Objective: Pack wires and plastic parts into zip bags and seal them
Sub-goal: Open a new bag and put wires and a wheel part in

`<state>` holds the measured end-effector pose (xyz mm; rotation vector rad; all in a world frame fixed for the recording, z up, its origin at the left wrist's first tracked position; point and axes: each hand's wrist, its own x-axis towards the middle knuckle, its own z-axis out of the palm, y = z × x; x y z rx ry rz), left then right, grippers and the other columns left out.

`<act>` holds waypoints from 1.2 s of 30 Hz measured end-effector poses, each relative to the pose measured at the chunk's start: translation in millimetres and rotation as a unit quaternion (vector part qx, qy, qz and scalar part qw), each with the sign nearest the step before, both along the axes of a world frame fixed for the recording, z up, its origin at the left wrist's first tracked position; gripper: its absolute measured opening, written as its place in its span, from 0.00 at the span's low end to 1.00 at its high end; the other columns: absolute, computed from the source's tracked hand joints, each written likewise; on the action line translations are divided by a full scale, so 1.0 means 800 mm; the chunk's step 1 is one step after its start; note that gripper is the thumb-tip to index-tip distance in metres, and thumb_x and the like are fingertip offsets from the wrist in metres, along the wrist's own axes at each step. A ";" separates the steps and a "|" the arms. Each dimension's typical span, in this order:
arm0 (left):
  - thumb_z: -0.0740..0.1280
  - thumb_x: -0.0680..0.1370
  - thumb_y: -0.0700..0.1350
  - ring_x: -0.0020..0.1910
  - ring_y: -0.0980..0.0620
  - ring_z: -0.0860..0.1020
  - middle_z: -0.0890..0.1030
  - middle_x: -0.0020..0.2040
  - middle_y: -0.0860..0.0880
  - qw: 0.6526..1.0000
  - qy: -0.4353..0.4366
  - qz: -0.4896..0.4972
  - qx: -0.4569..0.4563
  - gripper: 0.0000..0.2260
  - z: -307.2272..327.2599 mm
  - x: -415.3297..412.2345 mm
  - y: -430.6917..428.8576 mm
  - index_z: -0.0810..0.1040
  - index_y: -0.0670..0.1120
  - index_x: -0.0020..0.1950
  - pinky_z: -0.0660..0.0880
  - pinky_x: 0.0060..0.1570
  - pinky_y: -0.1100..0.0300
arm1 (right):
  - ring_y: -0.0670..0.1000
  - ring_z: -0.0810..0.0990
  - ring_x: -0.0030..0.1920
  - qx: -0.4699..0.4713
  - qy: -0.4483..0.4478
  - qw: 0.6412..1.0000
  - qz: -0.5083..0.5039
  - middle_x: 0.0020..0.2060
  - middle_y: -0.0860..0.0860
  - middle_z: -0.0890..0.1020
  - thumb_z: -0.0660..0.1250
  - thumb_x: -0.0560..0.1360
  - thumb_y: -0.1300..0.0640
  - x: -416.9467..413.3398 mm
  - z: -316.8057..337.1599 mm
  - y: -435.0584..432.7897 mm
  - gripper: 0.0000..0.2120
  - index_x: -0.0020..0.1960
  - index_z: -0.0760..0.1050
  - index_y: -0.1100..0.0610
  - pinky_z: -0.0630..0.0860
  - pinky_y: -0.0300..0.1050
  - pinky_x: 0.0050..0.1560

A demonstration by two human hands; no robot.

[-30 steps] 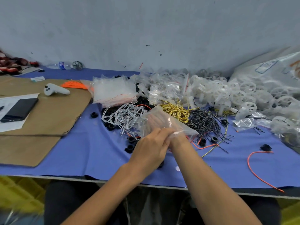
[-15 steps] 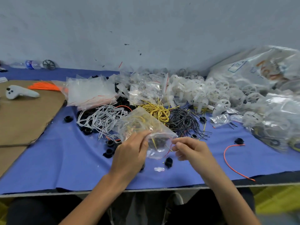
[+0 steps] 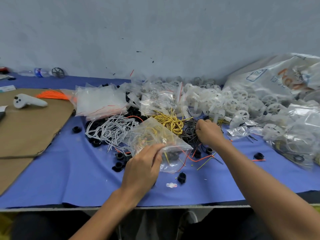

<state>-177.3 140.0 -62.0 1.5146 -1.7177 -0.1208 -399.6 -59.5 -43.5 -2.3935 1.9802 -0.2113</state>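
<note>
Zip bag over blue cloth, grey wall

A blue cloth ran across the lower frame, with brown cardboard at the left. In the centre sat white wires, yellow wires and black wires, and a clear zip bag showed yellow inside. Orange wires blazed upper left, milky white wheels crowded the right, and black rings dotted the blue.

the right hand has left the zip bag and reached into the black wires; the left hand alone holds the bag.
</note>
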 end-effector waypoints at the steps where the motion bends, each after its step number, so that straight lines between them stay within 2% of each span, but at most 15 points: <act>1: 0.62 0.82 0.48 0.46 0.50 0.79 0.81 0.52 0.56 1.000 -0.001 0.001 0.003 0.11 0.000 0.000 0.000 0.76 0.56 0.64 0.76 0.37 0.53 | 0.63 0.72 0.57 0.007 0.012 1.000 -0.003 0.57 0.59 0.74 0.59 0.81 0.54 -0.001 0.002 -0.001 0.11 0.59 0.70 0.59 0.72 0.56 0.57; 5: 0.63 0.82 0.47 0.47 0.51 0.79 0.81 0.53 0.57 1.000 0.001 -0.001 0.010 0.12 0.002 -0.003 -0.002 0.75 0.57 0.65 0.76 0.40 0.52 | 0.63 0.72 0.58 0.040 0.044 0.998 -0.003 0.58 0.59 0.74 0.60 0.81 0.51 -0.008 0.009 -0.008 0.12 0.60 0.69 0.57 0.73 0.59 0.58; 8: 0.63 0.82 0.47 0.49 0.51 0.79 0.81 0.54 0.56 1.000 0.005 -0.006 0.012 0.12 0.003 -0.004 -0.001 0.75 0.56 0.65 0.77 0.42 0.51 | 0.62 0.74 0.57 0.075 -0.002 0.997 0.010 0.60 0.58 0.73 0.60 0.81 0.48 -0.011 0.011 -0.010 0.14 0.64 0.68 0.52 0.73 0.58 0.59; 12: 0.62 0.83 0.47 0.49 0.51 0.79 0.81 0.54 0.57 1.000 0.003 -0.006 0.014 0.12 0.004 -0.005 -0.001 0.75 0.56 0.65 0.77 0.43 0.51 | 0.60 0.75 0.52 0.026 -0.137 0.990 -0.025 0.55 0.58 0.78 0.58 0.81 0.48 -0.011 0.004 -0.014 0.12 0.61 0.67 0.53 0.74 0.55 0.54; 13: 0.62 0.83 0.47 0.49 0.51 0.79 0.81 0.54 0.57 1.000 0.002 -0.005 0.015 0.12 0.005 -0.005 -0.001 0.75 0.56 0.65 0.76 0.43 0.51 | 0.60 0.76 0.52 0.019 -0.146 0.988 -0.034 0.53 0.57 0.79 0.59 0.81 0.47 -0.011 0.003 -0.014 0.14 0.60 0.67 0.55 0.75 0.55 0.53; 15: 0.62 0.83 0.48 0.50 0.52 0.79 0.81 0.55 0.57 1.000 0.001 -0.005 0.019 0.12 0.006 -0.004 0.000 0.75 0.57 0.66 0.76 0.44 0.51 | 0.60 0.77 0.52 0.013 -0.087 0.996 -0.019 0.50 0.55 0.78 0.61 0.79 0.43 -0.009 0.001 -0.015 0.18 0.61 0.66 0.55 0.76 0.55 0.51; 17: 0.62 0.83 0.48 0.51 0.52 0.79 0.80 0.56 0.57 1.000 0.004 -0.006 0.025 0.13 0.006 -0.004 0.001 0.75 0.57 0.66 0.76 0.45 0.51 | 0.60 0.77 0.49 -0.016 -0.042 0.999 -0.007 0.47 0.55 0.80 0.60 0.80 0.45 -0.008 0.000 -0.018 0.16 0.59 0.68 0.56 0.76 0.53 0.48; 19: 0.62 0.83 0.48 0.53 0.52 0.79 0.80 0.57 0.57 1.000 0.003 -0.005 0.029 0.13 0.006 -0.004 0.002 0.75 0.58 0.66 0.76 0.46 0.51 | 0.60 0.77 0.47 -0.043 -0.076 0.996 -0.030 0.44 0.56 0.81 0.58 0.82 0.48 -0.008 0.003 -0.022 0.12 0.54 0.70 0.57 0.74 0.52 0.45; 21: 0.62 0.83 0.48 0.53 0.52 0.79 0.80 0.57 0.57 1.000 0.003 -0.005 0.028 0.13 0.007 -0.004 0.003 0.75 0.58 0.66 0.76 0.46 0.51 | 0.60 0.76 0.48 -0.053 -0.160 0.984 -0.066 0.45 0.56 0.80 0.57 0.82 0.50 -0.012 0.009 -0.025 0.12 0.53 0.72 0.58 0.72 0.52 0.47; 24: 0.62 0.82 0.48 0.51 0.53 0.79 0.81 0.56 0.58 1.000 0.007 -0.002 0.022 0.13 0.006 -0.005 0.002 0.75 0.58 0.66 0.76 0.45 0.52 | 0.58 0.76 0.49 -0.009 -0.335 0.937 -0.097 0.44 0.54 0.77 0.61 0.81 0.50 -0.022 0.020 -0.030 0.13 0.53 0.74 0.60 0.72 0.51 0.49; 26: 0.62 0.82 0.49 0.51 0.53 0.79 0.81 0.55 0.58 1.000 0.008 -0.002 0.021 0.12 0.006 -0.007 0.001 0.75 0.58 0.66 0.76 0.45 0.53 | 0.54 0.76 0.44 0.046 -0.451 0.884 -0.111 0.43 0.56 0.76 0.64 0.80 0.53 -0.027 0.025 -0.031 0.13 0.52 0.76 0.63 0.73 0.52 0.47; 28: 0.62 0.82 0.49 0.50 0.52 0.79 0.81 0.54 0.58 1.000 0.003 -0.001 0.020 0.12 0.004 -0.009 0.001 0.75 0.58 0.65 0.75 0.43 0.54 | 0.53 0.74 0.42 0.091 -0.552 0.821 -0.113 0.45 0.58 0.76 0.66 0.80 0.57 -0.030 0.030 -0.027 0.08 0.47 0.78 0.62 0.76 0.52 0.51; 30: 0.62 0.82 0.49 0.48 0.52 0.79 0.81 0.53 0.57 1.000 -0.003 0.002 0.019 0.12 0.002 -0.011 0.000 0.75 0.58 0.65 0.74 0.41 0.56 | 0.53 0.76 0.45 0.117 -0.616 0.773 -0.099 0.48 0.58 0.78 0.66 0.80 0.57 -0.031 0.037 -0.021 0.08 0.46 0.79 0.62 0.77 0.50 0.54; 33: 0.62 0.82 0.50 0.47 0.53 0.79 0.81 0.53 0.58 1.000 -0.004 0.003 0.018 0.12 0.001 -0.011 -0.001 0.75 0.58 0.65 0.73 0.40 0.57 | 0.48 0.80 0.42 0.107 -0.692 0.707 -0.096 0.44 0.55 0.81 0.63 0.81 0.53 -0.032 0.050 -0.013 0.14 0.48 0.78 0.64 0.79 0.37 0.43; 36: 0.63 0.82 0.49 0.47 0.53 0.78 0.81 0.53 0.58 1.000 -0.005 0.005 0.013 0.12 0.001 -0.011 -0.001 0.75 0.58 0.65 0.73 0.40 0.57 | 0.48 0.81 0.41 0.089 -0.764 0.634 -0.078 0.44 0.56 0.81 0.66 0.79 0.63 -0.039 0.063 -0.005 0.05 0.49 0.77 0.65 0.80 0.38 0.47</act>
